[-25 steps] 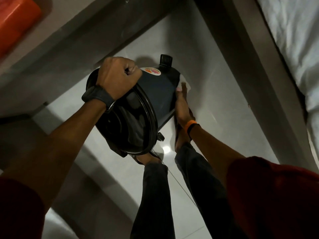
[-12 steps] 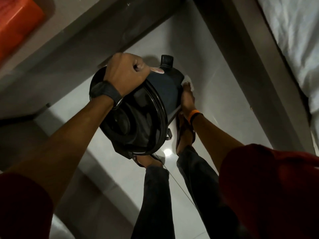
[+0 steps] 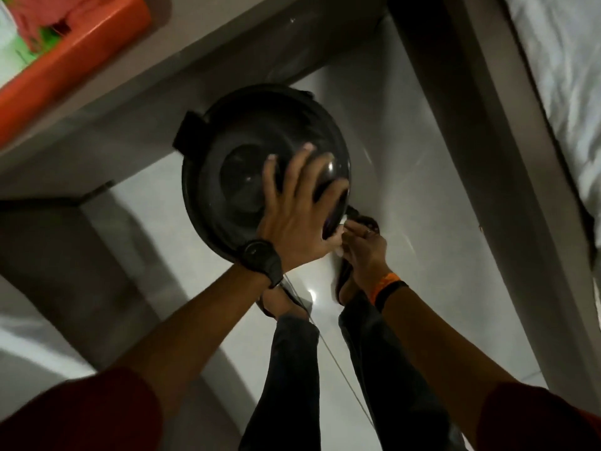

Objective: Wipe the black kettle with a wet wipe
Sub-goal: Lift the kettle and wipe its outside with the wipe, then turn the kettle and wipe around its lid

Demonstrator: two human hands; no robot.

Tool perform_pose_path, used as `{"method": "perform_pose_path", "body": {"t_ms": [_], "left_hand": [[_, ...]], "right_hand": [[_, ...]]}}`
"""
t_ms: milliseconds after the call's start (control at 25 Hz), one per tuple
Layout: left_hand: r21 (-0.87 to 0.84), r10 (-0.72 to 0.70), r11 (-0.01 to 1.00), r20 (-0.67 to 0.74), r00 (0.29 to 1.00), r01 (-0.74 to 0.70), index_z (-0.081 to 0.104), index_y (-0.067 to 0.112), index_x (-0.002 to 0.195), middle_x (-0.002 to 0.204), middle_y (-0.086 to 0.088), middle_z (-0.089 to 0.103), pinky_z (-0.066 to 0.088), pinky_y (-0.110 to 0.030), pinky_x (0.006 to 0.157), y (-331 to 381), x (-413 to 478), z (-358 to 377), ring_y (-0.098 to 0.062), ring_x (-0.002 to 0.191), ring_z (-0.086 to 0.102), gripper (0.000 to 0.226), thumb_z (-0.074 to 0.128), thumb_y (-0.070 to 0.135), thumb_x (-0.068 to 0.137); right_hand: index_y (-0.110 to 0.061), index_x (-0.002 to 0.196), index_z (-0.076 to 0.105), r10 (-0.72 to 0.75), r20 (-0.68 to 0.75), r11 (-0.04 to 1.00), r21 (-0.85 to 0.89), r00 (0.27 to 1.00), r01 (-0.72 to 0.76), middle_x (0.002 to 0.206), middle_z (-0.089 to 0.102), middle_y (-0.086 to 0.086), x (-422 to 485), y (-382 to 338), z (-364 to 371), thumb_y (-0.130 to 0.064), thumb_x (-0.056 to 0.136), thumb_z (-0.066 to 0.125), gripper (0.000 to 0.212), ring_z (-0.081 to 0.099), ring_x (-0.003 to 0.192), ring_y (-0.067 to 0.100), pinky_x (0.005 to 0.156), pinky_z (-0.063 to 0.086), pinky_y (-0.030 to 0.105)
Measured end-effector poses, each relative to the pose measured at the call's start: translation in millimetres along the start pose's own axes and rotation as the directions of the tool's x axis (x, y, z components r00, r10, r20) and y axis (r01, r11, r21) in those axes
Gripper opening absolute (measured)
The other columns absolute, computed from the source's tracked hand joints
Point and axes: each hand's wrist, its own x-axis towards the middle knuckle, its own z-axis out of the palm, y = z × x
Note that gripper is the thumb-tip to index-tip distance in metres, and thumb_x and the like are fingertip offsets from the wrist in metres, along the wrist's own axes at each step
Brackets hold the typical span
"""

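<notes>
The black kettle (image 3: 227, 164) is held in the air above the floor, its round glossy lid facing me. My left hand (image 3: 292, 216), with a black watch on the wrist, lies on the lid with fingers spread over its right rim. My right hand (image 3: 366, 252), wearing an orange and black wristband, is tucked against the kettle's lower right side. It pinches a white wet wipe (image 3: 340, 227), of which only a small part shows between the hand and the kettle. The kettle's body is hidden under the lid.
An orange box (image 3: 74, 60) sits on a grey ledge (image 3: 162, 102) at the upper left. A bed with a white sheet (image 3: 559, 76) and its grey frame run down the right. Below are glossy white floor tiles (image 3: 406, 177) and my legs (image 3: 292, 369) in sandals.
The kettle has turned from tilted to lid-up facing me. My left hand has gone from a fist on the handle to spread fingers on the lid. My right hand has slid down the side.
</notes>
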Motion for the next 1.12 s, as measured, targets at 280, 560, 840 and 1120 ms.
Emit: {"method": "perform_pose_path", "body": {"t_ms": [280,560,840,1120], "left_hand": [[0.018,-0.067,0.998,0.185,0.980,0.064,0.005,0.022,0.156,0.166,-0.013,-0.008,0.004,-0.081,0.108,35.2,-36.5,34.9,-0.042,0.151,-0.004,0.123,0.073,0.064,0.062],[-0.106,-0.160,0.980,0.098,0.982,0.170,0.015,0.017,0.155,0.164,-0.015,0.015,0.011,-0.075,0.114,20.4,-40.3,1.4,-0.036,0.152,0.009,0.105,0.061,0.065,0.073],[-0.173,-0.509,0.858,-0.154,0.847,0.484,0.028,0.011,0.152,0.161,-0.014,0.026,0.008,-0.062,0.122,-90.2,-48.4,-119.2,-0.033,0.152,0.014,0.078,0.041,0.060,0.093],[-0.102,-0.683,0.730,-0.114,0.722,0.675,0.019,0.013,0.155,0.164,-0.012,0.017,0.010,-0.059,0.123,-163.6,-28.6,-181.7,-0.032,0.153,0.008,0.076,0.028,0.061,0.096]], "right_hand": [[-0.012,0.119,0.074,-0.285,-0.006,0.750,-0.623,0.958,0.220,0.112,0.079,0.012,11.3,-19.3,-23.0,0.006,0.083,0.068,0.040,0.073,0.096,0.021,0.083,0.063,0.022],[0.003,0.128,0.067,-0.324,0.088,0.497,-0.832,0.942,0.249,0.134,0.066,0.022,-12.8,-17.2,-81.5,0.005,0.093,0.063,0.035,0.068,0.073,0.032,0.071,0.064,0.041],[-0.003,0.099,0.072,-0.291,0.276,0.370,-0.850,0.916,0.374,0.093,0.069,0.008,-71.2,-39.9,-63.7,-0.004,0.091,0.067,0.009,0.065,0.087,0.028,0.080,0.053,0.041],[-0.012,0.110,0.077,-0.435,0.662,-0.012,-0.682,0.610,0.731,0.114,0.072,0.008,-86.9,-62.9,33.2,-0.016,0.095,0.068,0.018,0.073,0.098,0.026,0.078,0.054,0.015]]}}
